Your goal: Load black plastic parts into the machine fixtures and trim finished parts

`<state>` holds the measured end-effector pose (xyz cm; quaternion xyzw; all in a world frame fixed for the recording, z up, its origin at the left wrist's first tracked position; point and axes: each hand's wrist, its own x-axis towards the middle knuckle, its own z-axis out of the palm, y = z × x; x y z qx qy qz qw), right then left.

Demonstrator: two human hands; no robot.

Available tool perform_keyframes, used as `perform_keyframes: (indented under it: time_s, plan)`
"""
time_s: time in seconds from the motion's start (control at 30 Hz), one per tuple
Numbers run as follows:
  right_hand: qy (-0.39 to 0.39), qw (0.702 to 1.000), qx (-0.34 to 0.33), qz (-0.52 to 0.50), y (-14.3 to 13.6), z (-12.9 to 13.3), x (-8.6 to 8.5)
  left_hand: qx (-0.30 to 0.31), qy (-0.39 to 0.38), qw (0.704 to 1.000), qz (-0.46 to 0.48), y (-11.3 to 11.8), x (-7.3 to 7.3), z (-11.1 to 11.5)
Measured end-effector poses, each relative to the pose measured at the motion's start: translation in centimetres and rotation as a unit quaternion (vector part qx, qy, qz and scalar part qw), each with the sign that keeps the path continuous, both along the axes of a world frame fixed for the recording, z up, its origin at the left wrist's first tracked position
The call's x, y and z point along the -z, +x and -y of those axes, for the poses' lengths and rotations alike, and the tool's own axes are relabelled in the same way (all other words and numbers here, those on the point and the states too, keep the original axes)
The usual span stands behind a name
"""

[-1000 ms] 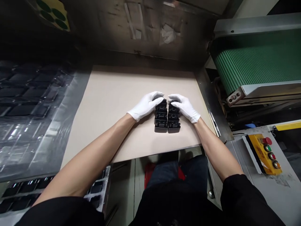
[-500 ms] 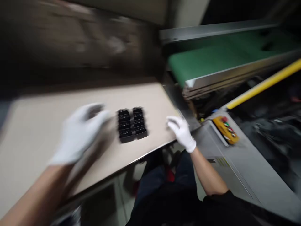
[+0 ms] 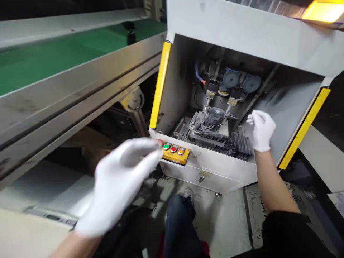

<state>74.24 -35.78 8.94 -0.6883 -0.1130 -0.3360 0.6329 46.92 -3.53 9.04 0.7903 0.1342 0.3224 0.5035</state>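
Observation:
My left hand (image 3: 120,179), in a white glove, is raised left of the yellow button panel (image 3: 176,154), its thumb and fingers curved with a gap between them and nothing visible in it. The fingertips overlap the panel's left end in the view; contact cannot be told. My right hand (image 3: 261,130), also white-gloved, is at the right side of the machine's opening, fingers bent together; anything in them is too small to make out. Inside the machine (image 3: 244,32) are two round grey discs (image 3: 231,78) and two dark blocks on metal holders (image 3: 232,101).
A green conveyor belt (image 3: 67,48) with a dark object on it runs along the upper left. Yellow bars (image 3: 160,86) flank the machine opening. The beige tabletop (image 3: 18,233) shows at the lower left, and a box (image 3: 255,211) stands on the floor at the right.
The view has swung right, from the table with two rows of black pieces to the machine. My right hand is now in front of its opening; my left hand is near the button panel.

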Motion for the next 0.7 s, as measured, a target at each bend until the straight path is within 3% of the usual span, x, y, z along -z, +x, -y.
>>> perform_keyframes:
  time_s: [0.1, 0.2, 0.27, 0.33, 0.4, 0.47, 0.6, 0.7]
  plan:
    - [-0.012, 0.998, -0.052, -0.042, 8.9, 0.0, -1.5, 0.056, -0.084, 0.994, 0.043, 13.1, -2.4, 0.8]
    - [-0.08, 0.977, -0.178, -0.083, 14.4, -1.7, -2.5, 0.156, -0.096, 0.983, 0.02, 27.2, -3.8, 1.7]
    - [-0.074, 0.961, -0.245, -0.105, 16.3, -3.2, -2.9, 0.249, -0.114, 0.962, 0.008, 34.5, -4.1, 2.4]
    - [-0.026, 0.943, -0.302, -0.134, 17.3, -4.4, -3.0, 0.334, -0.156, 0.929, -0.011, 39.3, -4.1, 3.2]
    - [0.015, 0.922, -0.356, -0.152, 17.6, -5.3, -2.8, 0.393, -0.186, 0.899, -0.039, 41.9, -4.0, 3.9]
    - [0.031, 0.917, -0.371, -0.143, 17.7, -6.0, -2.6, 0.413, -0.193, 0.889, -0.046, 42.9, -3.8, 4.2]
    - [0.073, 0.944, -0.299, -0.116, 17.2, -6.8, -2.4, 0.379, -0.179, 0.908, 0.003, 42.9, -3.8, 4.2]
    - [0.078, 0.943, -0.294, -0.131, 16.9, -7.2, -2.6, 0.371, -0.152, 0.916, 0.004, 42.7, -4.0, 4.3]
